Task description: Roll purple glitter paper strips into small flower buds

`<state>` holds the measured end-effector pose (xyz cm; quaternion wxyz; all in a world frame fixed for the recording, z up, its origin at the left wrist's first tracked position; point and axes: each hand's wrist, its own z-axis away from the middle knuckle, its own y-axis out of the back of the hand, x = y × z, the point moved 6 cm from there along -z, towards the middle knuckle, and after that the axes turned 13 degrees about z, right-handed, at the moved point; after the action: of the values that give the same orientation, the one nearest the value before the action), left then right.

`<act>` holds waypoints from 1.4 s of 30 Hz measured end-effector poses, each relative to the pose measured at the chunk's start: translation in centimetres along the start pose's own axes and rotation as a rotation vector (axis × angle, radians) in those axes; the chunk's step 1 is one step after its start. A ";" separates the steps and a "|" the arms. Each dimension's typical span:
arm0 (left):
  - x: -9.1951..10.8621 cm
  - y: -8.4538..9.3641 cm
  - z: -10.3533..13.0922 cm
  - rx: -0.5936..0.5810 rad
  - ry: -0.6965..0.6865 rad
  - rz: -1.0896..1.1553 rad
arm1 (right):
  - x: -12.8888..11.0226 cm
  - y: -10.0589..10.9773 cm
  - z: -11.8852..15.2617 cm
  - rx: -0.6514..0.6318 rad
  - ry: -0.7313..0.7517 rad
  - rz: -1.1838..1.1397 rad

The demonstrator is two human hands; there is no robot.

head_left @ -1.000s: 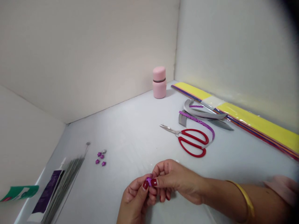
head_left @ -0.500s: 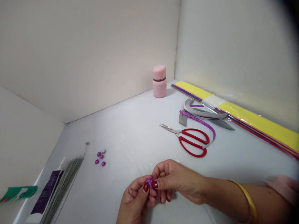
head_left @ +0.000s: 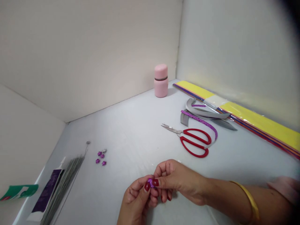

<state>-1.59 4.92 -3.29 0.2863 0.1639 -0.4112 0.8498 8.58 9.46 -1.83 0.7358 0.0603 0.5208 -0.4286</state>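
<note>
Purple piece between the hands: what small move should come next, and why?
Perhaps a gentle inward pinch at the edges of the purple piece: the left hand and right hand both hold it, so no regrip seems needed, and its shape is partly hidden, so light pressure looks safest.

- Clearance ran between the stars [head_left: 102,156] and scissors [head_left: 179,132] to the table's [head_left: 126,131] back edge.
- The pink bottle [head_left: 161,88] stood upright near the back right corner, obstructing access.
- The wire bundle [head_left: 64,186] obstructed the left edge.
</note>
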 end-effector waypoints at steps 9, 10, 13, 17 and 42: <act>0.2 -0.2 0.2 0.020 -0.002 0.006 | -0.2 0.0 0.0 -0.004 -0.005 0.003; 0.2 -0.2 0.2 0.019 -0.006 0.001 | -0.2 0.0 0.0 -0.002 -0.012 0.003; 0.1 -0.3 0.1 -0.001 -0.021 -0.014 | -0.2 -0.1 0.1 0.009 -0.030 0.007; -0.1 -0.1 0.0 -0.018 -0.031 -0.032 | -0.2 -0.2 0.2 0.002 -0.022 0.016; -0.1 0.1 -0.1 -0.030 -0.052 -0.025 | -0.2 0.0 0.3 0.082 -0.005 0.028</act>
<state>-1.60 4.92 -3.51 0.2885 0.1867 -0.4291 0.8354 8.73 9.39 -1.56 0.7398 0.0967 0.5002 -0.4395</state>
